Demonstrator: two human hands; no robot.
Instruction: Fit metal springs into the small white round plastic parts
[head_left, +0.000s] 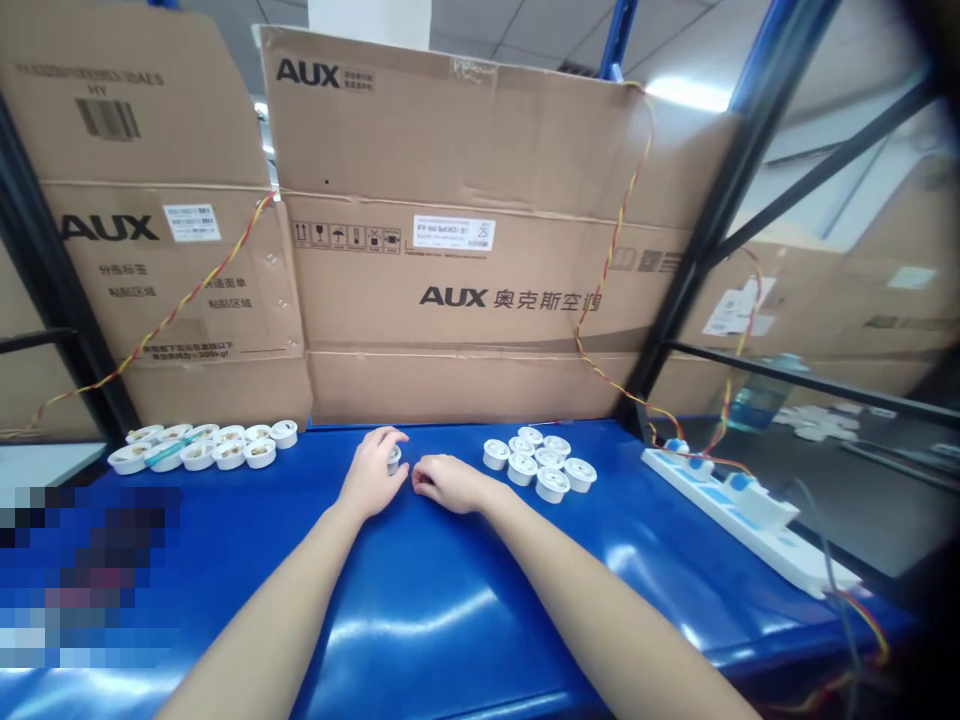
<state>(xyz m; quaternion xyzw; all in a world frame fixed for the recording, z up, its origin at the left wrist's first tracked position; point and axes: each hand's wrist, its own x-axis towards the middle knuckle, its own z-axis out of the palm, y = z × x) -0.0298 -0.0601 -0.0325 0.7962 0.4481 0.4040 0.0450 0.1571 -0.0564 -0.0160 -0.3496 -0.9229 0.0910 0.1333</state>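
My left hand (373, 468) is curved around a small round white cup (394, 459) standing on the blue table surface (420, 580), its fingers on the far side and its thumb nearer me. Just to the right, my right hand (444, 482) has its fingers curled together; whatever they hold, if anything, is hidden. Several white round pieces (553, 485) stand in a group to the right of my hands. At the far left, white cups (199, 456) with brownish contents form rows, and a teal stick-like thing (171, 450) lies across some of them.
Cardboard panels (450, 330) stand along the back edge. A white power strip (742, 520) with plugs lies at the right, beside a black metal post (675, 270). Red and yellow twisted wires (161, 325) hang across the cardboard. A blurred patch covers the left front.
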